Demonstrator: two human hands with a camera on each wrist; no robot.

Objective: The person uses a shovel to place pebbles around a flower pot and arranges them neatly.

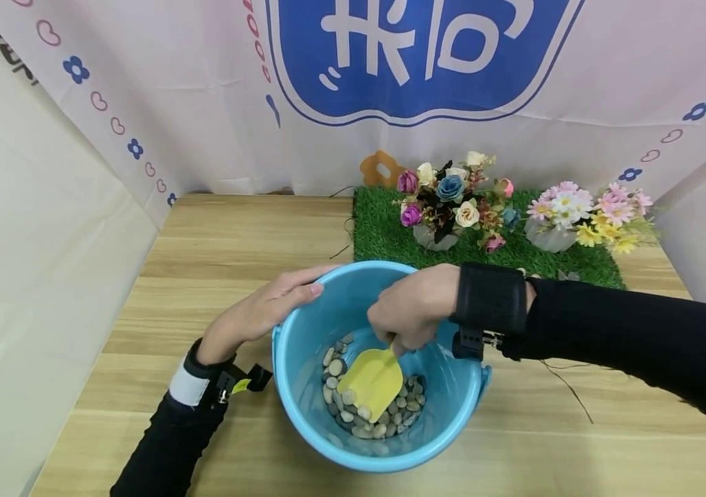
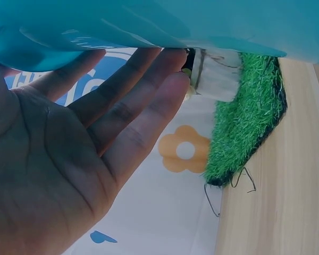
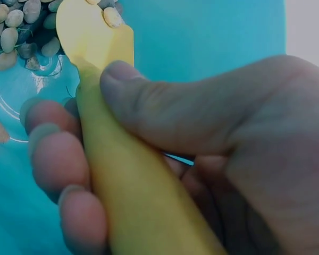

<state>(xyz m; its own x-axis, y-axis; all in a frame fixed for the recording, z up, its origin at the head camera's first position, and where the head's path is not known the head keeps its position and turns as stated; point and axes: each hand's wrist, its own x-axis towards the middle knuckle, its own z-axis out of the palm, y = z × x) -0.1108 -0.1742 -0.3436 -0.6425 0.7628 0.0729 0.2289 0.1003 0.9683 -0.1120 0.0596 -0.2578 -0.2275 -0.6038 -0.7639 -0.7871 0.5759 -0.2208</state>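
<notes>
Yellow scoop (image 1: pixel 373 381) gripped in curled right hand (image 1: pixel 413 307) inside blue bucket (image 1: pixel 303 404), over pebbles (image 1: pixel 390 415); left hand (image 1: pixel 263 310) flat-fingered against bucket's outer wall.

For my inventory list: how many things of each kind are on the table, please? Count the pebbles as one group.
Bucket: 1
Shovel: 1
Pebble group: 1
Flower pots: 2
Grass mat: 1
Total: 6
</notes>
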